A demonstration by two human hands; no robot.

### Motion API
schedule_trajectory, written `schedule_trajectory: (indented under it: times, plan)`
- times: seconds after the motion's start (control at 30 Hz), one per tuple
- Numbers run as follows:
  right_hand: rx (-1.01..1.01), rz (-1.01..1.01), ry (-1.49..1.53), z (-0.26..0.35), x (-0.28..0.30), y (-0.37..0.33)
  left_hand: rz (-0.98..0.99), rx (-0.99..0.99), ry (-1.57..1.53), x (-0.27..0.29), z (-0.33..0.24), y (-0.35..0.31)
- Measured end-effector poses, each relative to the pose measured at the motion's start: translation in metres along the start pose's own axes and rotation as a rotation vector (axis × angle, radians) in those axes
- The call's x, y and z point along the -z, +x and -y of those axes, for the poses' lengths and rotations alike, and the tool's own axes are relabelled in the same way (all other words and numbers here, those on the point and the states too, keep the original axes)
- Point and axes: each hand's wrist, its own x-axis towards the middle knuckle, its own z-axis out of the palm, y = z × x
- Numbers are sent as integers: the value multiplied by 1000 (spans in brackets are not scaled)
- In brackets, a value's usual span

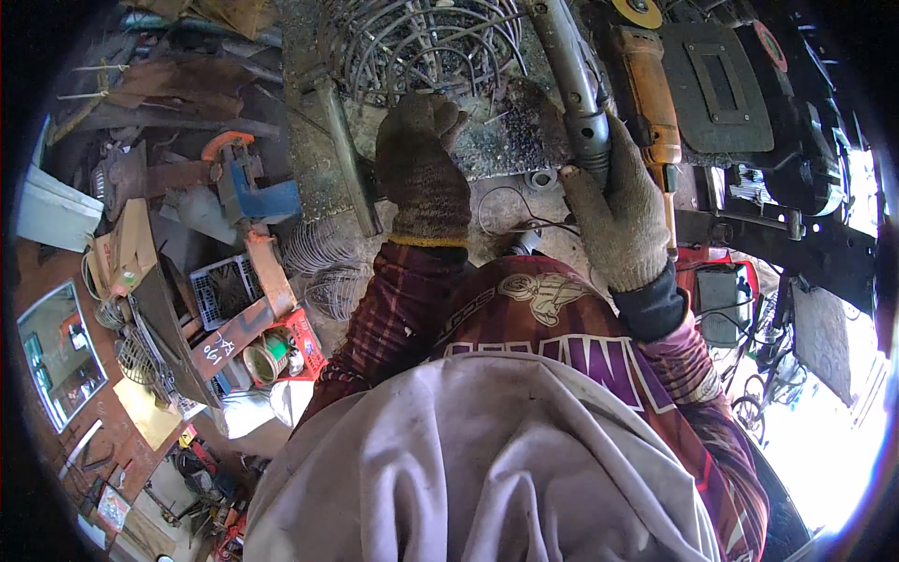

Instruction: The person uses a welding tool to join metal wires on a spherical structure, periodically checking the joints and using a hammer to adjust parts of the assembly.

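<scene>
Both my hands wear worn brown knitted gloves. My left hand [421, 169] is closed, its fingers curled at the near edge of a cage of bent wire rings [426, 47]; what they hold, if anything, is hidden. My right hand [618, 220] is around the near end of a grey metal tube [573, 80], its thumb on the left side and its fingers on the right. The tube slants away to the far edge. Left of my left hand lies a flat metal bar [348, 159]. A small metal ring [540, 179] lies near my right thumb.
An orange power tool [646, 89] and a dark welding mask [721, 84] lie to the right of the tube. Coiled wire [328, 272] rests at left, beside a blue clamp-like tool [257, 192], a red crate [304, 342] and a rusty beam [229, 342]. Dark granules [534, 122] cover the worktop.
</scene>
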Motion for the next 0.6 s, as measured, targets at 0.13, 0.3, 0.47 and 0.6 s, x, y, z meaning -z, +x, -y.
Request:
schedule_trajectory:
  times: [0.13,0.3,0.47,0.6]
  plan:
    - [11,-8,-28,-1,1,0,-12,11,-74,-1,0,1]
    - [242,-1,-189,3,4,1,72,-89,88,4,3,-4]
    - [232,-12,-176,2,5,1,88,-74,36,1,0,-3]
    - [146,11,-127,2,4,0,85,-37,-16,1,-2,-3]
